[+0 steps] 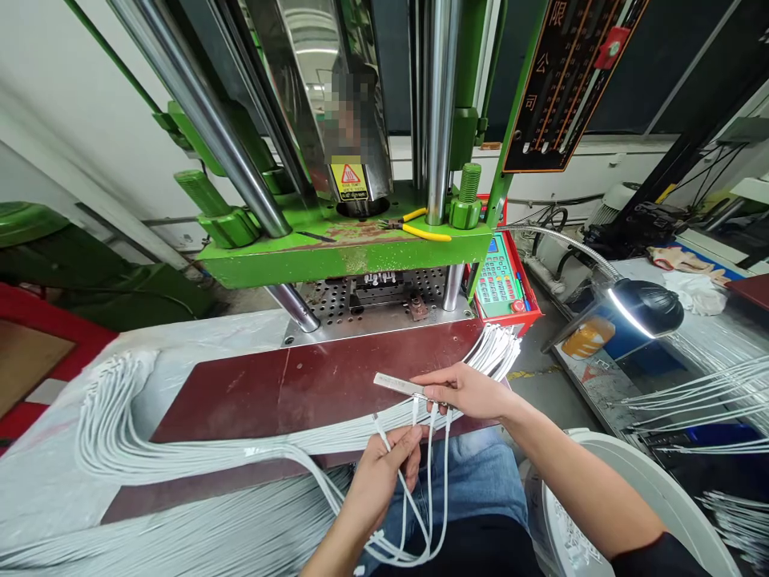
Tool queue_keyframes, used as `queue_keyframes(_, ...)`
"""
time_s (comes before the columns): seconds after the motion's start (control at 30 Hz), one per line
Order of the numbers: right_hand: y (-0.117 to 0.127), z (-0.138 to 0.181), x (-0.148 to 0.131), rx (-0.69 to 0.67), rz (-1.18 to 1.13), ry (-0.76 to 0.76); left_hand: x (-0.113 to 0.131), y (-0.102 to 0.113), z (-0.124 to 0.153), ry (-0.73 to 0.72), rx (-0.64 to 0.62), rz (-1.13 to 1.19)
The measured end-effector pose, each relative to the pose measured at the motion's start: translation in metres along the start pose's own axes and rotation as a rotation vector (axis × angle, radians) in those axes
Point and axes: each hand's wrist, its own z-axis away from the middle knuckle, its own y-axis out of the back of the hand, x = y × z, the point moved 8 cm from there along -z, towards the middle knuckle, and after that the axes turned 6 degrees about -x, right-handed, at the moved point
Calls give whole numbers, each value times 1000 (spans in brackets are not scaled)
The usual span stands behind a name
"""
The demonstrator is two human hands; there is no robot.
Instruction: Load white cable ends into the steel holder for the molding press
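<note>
Holding thin white cables and a small metal strip over the front edge of the desk.

From the head camera, the right hand (465,391) is closed around a flat metal strip (400,385), and a few white cables (431,449) hang down from it in loops over the person's lap. The left hand (381,473) sits just below, with its fingers pinched on one of those cables. Both hands are close together, right at the near edge of the dark red desk (288,385). A big bundle of white cables (108,425) lies along the left side of the desk and curves across its front edge. Behind the desk top stands the green press (336,248), and the desk top between is bare. A lamp (642,308) leans in from the right, well apart from the hands.
</note>
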Motion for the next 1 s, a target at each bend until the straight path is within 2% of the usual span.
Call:
queue_keyframes(0.13,-1,1,-3,-26,0,-33,-1,-2,0,33,-25,-35)
queue_keyframes(0.3,-1,2,-5,-26,89,-10,0,2,0,39,-13,-91)
queue_keyframes(0.47,0,4,-3,-1,150,28,1,-2,-2,69,-9,-48)
queue_keyframes(0.57,-1,6,-2,-30,146,19,5,-2,-5,34,-6,-132)
queue_keyframes(0.63,0,7,-2,-34,124,10,12,5,-5,-4,73,-254)
queue_keyframes(0.73,5,7,-1,-5,75,-10,22,27,6,-15,308,-332)
queue_keyframes(0.8,10,6,0,32,47,-16,27,35,14,-15,393,-415)
queue_keyframes(0.87,15,5,2,61,31,-15,22,33,17,14,329,-374)
queue_keyframes(0.93,18,5,3,70,24,-7,8,21,15,74,168,-213)
queue_keyframes(1.0,18,4,5,64,25,-7,-3,13,14,100,71,-80)
